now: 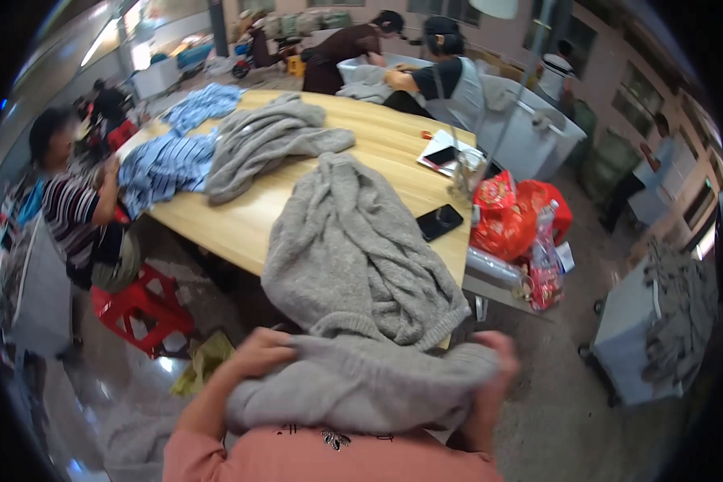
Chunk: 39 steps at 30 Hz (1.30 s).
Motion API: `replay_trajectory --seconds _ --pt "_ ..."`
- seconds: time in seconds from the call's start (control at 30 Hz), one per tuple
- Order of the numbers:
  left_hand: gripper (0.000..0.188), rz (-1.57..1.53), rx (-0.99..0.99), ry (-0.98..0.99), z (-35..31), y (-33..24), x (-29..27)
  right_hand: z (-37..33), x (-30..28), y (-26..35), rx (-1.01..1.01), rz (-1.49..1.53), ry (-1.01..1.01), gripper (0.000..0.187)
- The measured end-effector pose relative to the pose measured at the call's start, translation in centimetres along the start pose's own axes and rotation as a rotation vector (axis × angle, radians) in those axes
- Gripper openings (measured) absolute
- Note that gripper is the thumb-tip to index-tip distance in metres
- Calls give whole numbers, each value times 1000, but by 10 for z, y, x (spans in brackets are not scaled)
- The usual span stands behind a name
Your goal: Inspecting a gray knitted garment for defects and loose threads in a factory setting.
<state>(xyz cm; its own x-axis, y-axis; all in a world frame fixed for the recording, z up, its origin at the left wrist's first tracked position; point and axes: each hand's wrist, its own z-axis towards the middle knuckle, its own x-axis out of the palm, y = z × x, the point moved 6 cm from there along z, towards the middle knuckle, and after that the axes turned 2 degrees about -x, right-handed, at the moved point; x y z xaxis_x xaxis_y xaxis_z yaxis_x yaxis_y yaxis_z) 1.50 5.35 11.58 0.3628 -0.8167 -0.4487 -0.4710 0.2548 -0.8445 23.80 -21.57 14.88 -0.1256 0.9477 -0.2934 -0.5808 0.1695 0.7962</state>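
Observation:
A grey knit sweater is stretched sideways between my hands, close to my body at the table's near edge. My left hand is closed on its left end, fingers over the top. At the opposite end my right hand, slightly blurred, grips the knit edge. More grey knit lies rumpled on the table just beyond; whether it belongs to the same garment I cannot tell. A black phone rests beside that knit, on its right.
Grey knits and blue striped garments cover the table's far left, where a seated person handles cloth. Red bags and a plastic bottle sit off the right edge. A loaded cart stands right; a red stool left.

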Motion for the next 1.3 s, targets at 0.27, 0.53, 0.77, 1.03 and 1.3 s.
replay_trajectory --seconds 0.27,0.53,0.77,1.03,1.3 --pt "19 498 310 212 48 95 92 -93 161 -13 -174 205 983 86" --pt "26 186 531 -119 48 28 52 -98 230 -39 407 589 1247 51" --pt "21 -442 109 -8 57 95 55 -101 223 -57 304 508 1048 14" --pt "13 -367 123 20 62 100 78 -97 224 -8 -267 380 946 5" --pt "9 -291 19 -86 67 109 68 -104 235 -34 179 521 970 6"
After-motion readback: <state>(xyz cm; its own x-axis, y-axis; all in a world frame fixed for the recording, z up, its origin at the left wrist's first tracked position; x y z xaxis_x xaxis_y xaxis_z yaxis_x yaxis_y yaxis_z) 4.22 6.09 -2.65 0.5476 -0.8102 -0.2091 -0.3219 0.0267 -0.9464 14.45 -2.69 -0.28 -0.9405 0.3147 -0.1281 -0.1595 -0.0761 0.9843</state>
